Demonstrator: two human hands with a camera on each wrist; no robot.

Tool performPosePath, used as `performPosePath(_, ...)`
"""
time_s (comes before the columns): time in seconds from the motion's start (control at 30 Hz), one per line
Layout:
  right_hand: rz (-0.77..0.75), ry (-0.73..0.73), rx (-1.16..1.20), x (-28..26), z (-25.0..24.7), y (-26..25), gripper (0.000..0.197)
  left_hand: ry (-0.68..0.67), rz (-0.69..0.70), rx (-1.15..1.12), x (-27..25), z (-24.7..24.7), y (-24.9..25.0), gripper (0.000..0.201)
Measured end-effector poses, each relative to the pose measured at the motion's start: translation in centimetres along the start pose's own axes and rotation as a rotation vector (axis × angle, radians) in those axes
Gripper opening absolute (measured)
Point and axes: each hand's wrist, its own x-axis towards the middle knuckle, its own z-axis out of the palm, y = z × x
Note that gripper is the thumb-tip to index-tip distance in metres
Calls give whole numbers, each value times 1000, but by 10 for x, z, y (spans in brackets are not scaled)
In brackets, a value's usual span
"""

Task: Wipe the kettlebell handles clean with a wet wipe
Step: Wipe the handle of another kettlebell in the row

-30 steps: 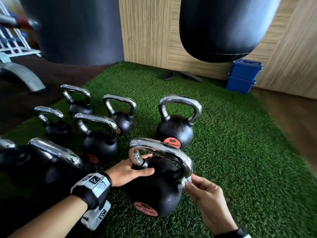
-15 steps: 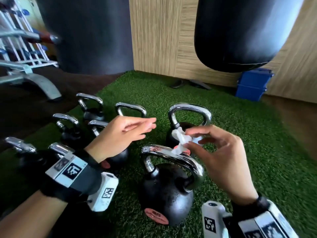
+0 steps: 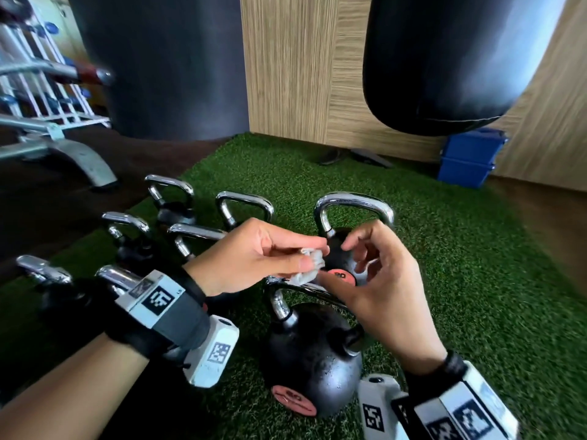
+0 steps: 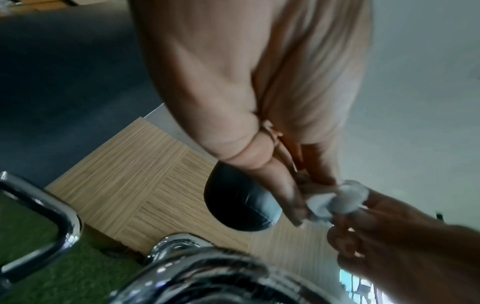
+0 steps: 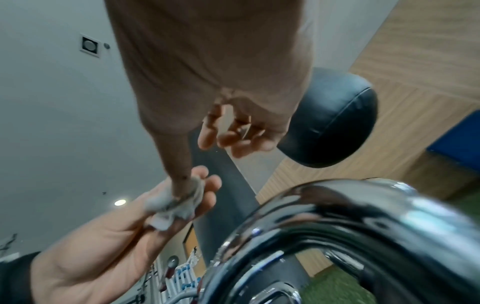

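The nearest black kettlebell (image 3: 311,360) stands on the turf below both hands, and its chrome handle (image 3: 279,308) is partly hidden by them. My left hand (image 3: 313,255) hovers above that handle and pinches a crumpled white wet wipe (image 3: 309,269) between thumb and fingers. My right hand (image 3: 335,262) faces it, its thumb touching the wipe and its other fingers loosely curled, holding nothing. In the right wrist view the wet wipe (image 5: 174,203) lies in the left fingers under the right thumb. A second kettlebell (image 3: 352,211) stands just behind.
Several smaller kettlebells (image 3: 133,236) stand in rows at the left on the green turf (image 3: 476,281). Two black punching bags (image 3: 444,58) hang overhead. Blue boxes (image 3: 470,157) sit by the wood wall, and a metal bench frame (image 3: 63,150) stands far left.
Both hands rose off the near kettlebell and came together above its handle. The wipe, held by the right fingers before, is now pinched by the left hand.
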Motion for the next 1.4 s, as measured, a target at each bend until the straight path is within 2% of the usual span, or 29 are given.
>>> performPosePath(0.07, 57, -69, -5, -12, -10, 17, 50, 64, 29, 151, 3, 1, -9, 37)
performPosePath(0.13, 164, -126, 2, -29, -22, 40, 66, 113, 63, 255, 4, 7, -17, 35)
performPosePath(0.23, 458, -336, 75, -56, -28, 71, 85, 75, 118, 418, 6, 24, -26, 37)
performPosePath(0.3, 585, -403, 116, -70, -19, 86, 77, 65, 209, 632, 8, 32, -30, 38)
performPosePath(0.4, 553, -369, -36, -80, 2, 100, 47, 90, 294, 843, 5, 35, -31, 36)
performPosePath(0.47, 542, -321, -68, -85, 10, 105, 42, 101, 298, 878, -1, 30, -34, 37)
performPosePath(0.6, 517, -332, -90, -88, 10, 109, 40, 205, 170, 806, -17, 9, -43, 43)
performPosePath(0.77, 532, -306, -69, -90, 10, 110, 36, 178, 283, 851, -17, 13, -47, 42)
performPosePath(0.83, 565, -278, -82, -93, 9, 112, 31, 245, 262, 728, -19, 8, -53, 41)
performPosePath(0.93, 584, -253, -96, -97, 8, 114, 36, 371, 117, 471, -30, 1, -65, 35)
performPosePath(1.0, 566, -266, -101, -97, 8, 114, 34, 379, 90, 439, -34, 1, -69, 34)
performPosePath(1.1, 526, -279, -96, -95, 7, 113, 30, 377, 150, 516, -33, 1, -74, 33)
performPosePath(1.27, 502, -289, -93, -95, 5, 109, 30, 364, -59, 196, -43, -6, -96, 27)
performPosePath(1.4, 498, -259, -106, -96, 7, 111, 45, 359, -83, 117, -47, -10, -113, 27)
